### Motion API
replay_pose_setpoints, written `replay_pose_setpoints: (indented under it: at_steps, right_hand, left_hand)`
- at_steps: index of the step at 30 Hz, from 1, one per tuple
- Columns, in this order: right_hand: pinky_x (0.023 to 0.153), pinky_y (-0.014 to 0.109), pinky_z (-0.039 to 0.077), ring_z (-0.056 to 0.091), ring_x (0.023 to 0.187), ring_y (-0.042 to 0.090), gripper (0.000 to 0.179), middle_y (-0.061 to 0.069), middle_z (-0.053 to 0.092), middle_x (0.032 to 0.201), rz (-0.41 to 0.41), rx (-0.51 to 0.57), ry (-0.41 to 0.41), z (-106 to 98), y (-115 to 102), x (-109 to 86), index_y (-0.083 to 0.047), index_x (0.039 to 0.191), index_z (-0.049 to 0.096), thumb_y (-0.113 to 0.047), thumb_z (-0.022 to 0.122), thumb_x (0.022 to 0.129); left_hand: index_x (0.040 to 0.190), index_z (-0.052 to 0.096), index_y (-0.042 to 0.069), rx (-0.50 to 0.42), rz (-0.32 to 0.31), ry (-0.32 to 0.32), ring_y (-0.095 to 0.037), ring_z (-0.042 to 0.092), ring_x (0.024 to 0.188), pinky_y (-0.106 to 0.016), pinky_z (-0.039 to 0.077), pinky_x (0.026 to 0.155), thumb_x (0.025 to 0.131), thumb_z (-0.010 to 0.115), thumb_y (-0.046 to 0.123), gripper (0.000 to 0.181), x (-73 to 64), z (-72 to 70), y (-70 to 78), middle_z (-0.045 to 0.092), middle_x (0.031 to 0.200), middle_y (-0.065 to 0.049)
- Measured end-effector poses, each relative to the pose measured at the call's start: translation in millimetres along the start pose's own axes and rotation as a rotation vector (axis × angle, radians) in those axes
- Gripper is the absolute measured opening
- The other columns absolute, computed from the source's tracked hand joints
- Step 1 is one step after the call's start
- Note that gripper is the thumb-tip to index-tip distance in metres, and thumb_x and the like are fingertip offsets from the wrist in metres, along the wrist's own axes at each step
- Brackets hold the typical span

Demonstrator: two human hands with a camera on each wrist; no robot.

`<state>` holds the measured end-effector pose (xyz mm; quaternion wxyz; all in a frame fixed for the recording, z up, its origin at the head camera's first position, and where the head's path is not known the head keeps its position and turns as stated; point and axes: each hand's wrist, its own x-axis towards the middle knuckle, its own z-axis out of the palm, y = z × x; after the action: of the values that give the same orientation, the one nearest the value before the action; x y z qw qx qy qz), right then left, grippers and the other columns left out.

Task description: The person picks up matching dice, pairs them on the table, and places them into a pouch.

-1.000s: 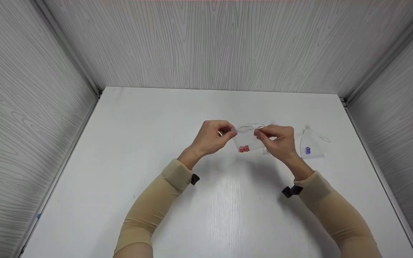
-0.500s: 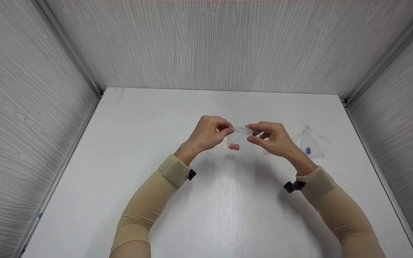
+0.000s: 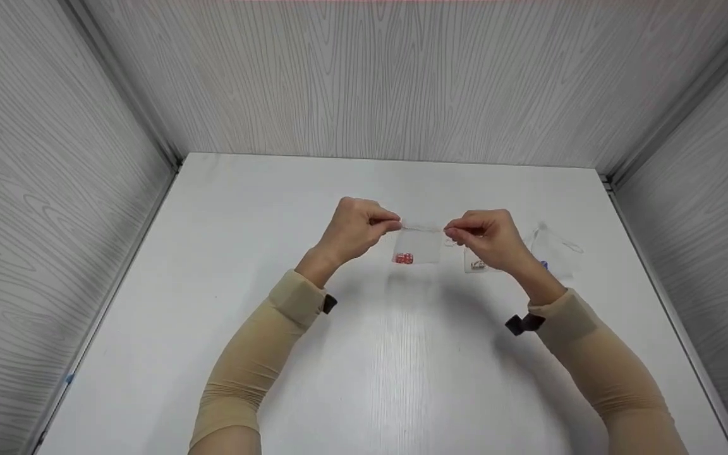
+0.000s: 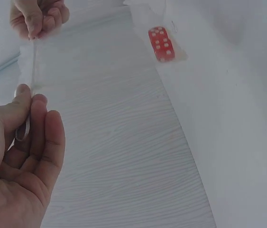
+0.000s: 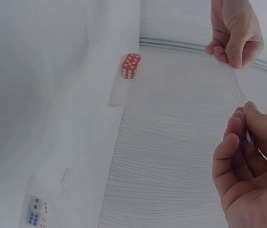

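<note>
Between my two hands hangs a sheer white drawstring pouch (image 3: 424, 245), its cord stretched along the top. Red dice (image 3: 404, 258) with white dots sit in its lower left corner. My left hand (image 3: 357, 230) pinches the cord at the pouch's left top corner between thumb and fingers. On the other side my right hand (image 3: 487, 237) pinches the cord's right end, fingertips just beyond the pouch's edge. The right wrist view shows the red dice (image 5: 131, 66) through the thin mesh and the cord running from hand to hand.
Behind the right hand, a second pouch with white dice (image 3: 478, 264) lies partly hidden on the white table (image 3: 364, 379). Farther right lies another drawstring pouch (image 3: 560, 253) with something blue inside, partly covered by the wrist. Wood-grain walls (image 3: 364, 82) enclose the table.
The pouch and my left hand have moved left. My right hand's fingers, spread around the cord half a second ago, now pinch it farther right, and the pouch's top lies straighter.
</note>
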<state>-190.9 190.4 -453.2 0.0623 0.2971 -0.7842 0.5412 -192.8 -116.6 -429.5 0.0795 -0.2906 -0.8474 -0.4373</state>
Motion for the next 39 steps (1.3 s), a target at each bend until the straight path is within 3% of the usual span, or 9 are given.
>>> replay_pose_setpoints:
  at_steps: [6, 12, 16, 20, 25, 28, 32, 36, 39]
  right_hand:
    - [0.072, 0.012, 0.06, 0.071, 0.074, 0.002, 0.011, -0.004, 0.081, 0.086, -0.077, -0.023, 0.095, -19, 3, 3.8, 0.01, 0.099, 0.086, 0.016, 0.077, 0.095]
    - [0.066, 0.011, 0.055, 0.066, 0.071, -0.003, 0.011, -0.011, 0.078, 0.083, -0.068, -0.07, 0.073, -29, 7, -7.4, 0.008, 0.099, 0.087, 0.014, 0.079, 0.096]
    - [0.065, 0.013, 0.056, 0.064, 0.069, 0.0, 0.009, 0.008, 0.078, 0.079, -0.01, -0.062, 0.049, -30, 6, -10.8, 0.006, 0.099, 0.087, 0.01, 0.079, 0.097]
    - [0.064, 0.013, 0.057, 0.066, 0.066, 0.002, 0.008, 0.025, 0.077, 0.082, 0.084, -0.107, 0.065, -22, 11, -9.8, 0.005, 0.098, 0.087, 0.005, 0.079, 0.1]
    - [0.064, 0.012, 0.057, 0.07, 0.069, 0.002, 0.015, 0.027, 0.082, 0.092, 0.272, -0.179, 0.115, 3, 42, -4.1, 0.004, 0.106, 0.087, -0.008, 0.078, 0.106]
    - [0.064, 0.013, 0.056, 0.07, 0.072, 0.005, 0.018, 0.024, 0.084, 0.094, 0.371, -0.209, 0.088, 19, 58, -0.3, 0.002, 0.109, 0.087, -0.012, 0.077, 0.107]
    - [0.061, 0.015, 0.054, 0.068, 0.068, 0.006, 0.018, 0.02, 0.084, 0.091, 0.46, -0.242, 0.004, 40, 68, 1.8, 0.001, 0.108, 0.088, -0.013, 0.078, 0.106]
    - [0.058, 0.02, 0.048, 0.061, 0.062, 0.006, 0.022, 0.012, 0.081, 0.08, 0.505, -0.296, -0.07, 56, 81, 4.5, 0.0, 0.102, 0.089, -0.019, 0.078, 0.106]
    - [0.055, 0.024, 0.043, 0.056, 0.059, 0.009, 0.028, 0.0, 0.073, 0.068, 0.505, -0.341, -0.103, 59, 110, 9.6, -0.004, 0.09, 0.089, -0.025, 0.077, 0.106]
  left_hand:
    - [0.098, 0.089, 0.001, 0.07, 0.06, 0.101, -0.024, 0.075, 0.074, -0.023, 0.054, 0.07, 0.1, 0.085, 0.008, 0.009, -2.0, -11.8, -12.1, 0.085, 0.091, -0.015]
    - [0.099, 0.088, 0.0, 0.148, 0.076, 0.034, -0.022, 0.07, 0.074, -0.025, 0.054, 0.07, 0.105, 0.079, 0.01, 0.014, -11.3, -7.9, -14.8, 0.083, 0.09, -0.015]
    - [0.1, 0.088, 0.001, 0.097, 0.004, 0.007, -0.02, 0.067, 0.074, -0.027, 0.053, 0.071, 0.104, 0.081, 0.01, 0.012, -10.3, -11.5, -12.3, 0.085, 0.093, -0.015]
    - [0.101, 0.09, 0.004, 0.064, -0.121, -0.035, -0.018, 0.068, 0.076, -0.028, 0.054, 0.073, 0.103, 0.082, 0.013, 0.012, -2.8, -10.0, -20.4, 0.086, 0.095, -0.013]
    - [0.107, 0.09, 0.008, 0.027, -0.349, -0.11, -0.012, 0.071, 0.08, -0.022, 0.054, 0.071, 0.105, 0.081, 0.019, 0.014, 6.7, 20.7, -52.3, 0.087, 0.099, -0.01]
    - [0.109, 0.089, 0.007, -0.014, -0.457, -0.166, -0.01, 0.07, 0.078, -0.02, 0.053, 0.067, 0.105, 0.082, 0.02, 0.016, 10.5, 41.3, -65.7, 0.086, 0.1, -0.01]
    - [0.108, 0.089, 0.003, -0.02, -0.539, -0.241, -0.009, 0.066, 0.07, -0.02, 0.052, 0.062, 0.103, 0.084, 0.021, 0.019, 15.8, 61.4, -71.1, 0.084, 0.093, -0.009]
    - [0.101, 0.09, 0.01, 0.053, -0.57, -0.283, -0.012, 0.067, 0.073, -0.025, 0.054, 0.064, 0.1, 0.086, 0.029, 0.02, 27.0, 96.4, -114.6, 0.082, 0.089, -0.001]
    - [0.085, 0.088, 0.016, 0.121, -0.568, -0.28, -0.014, 0.065, 0.073, -0.027, 0.052, 0.061, 0.098, 0.083, 0.03, 0.019, 34.6, 115.6, -140.0, 0.078, 0.08, 0.004]
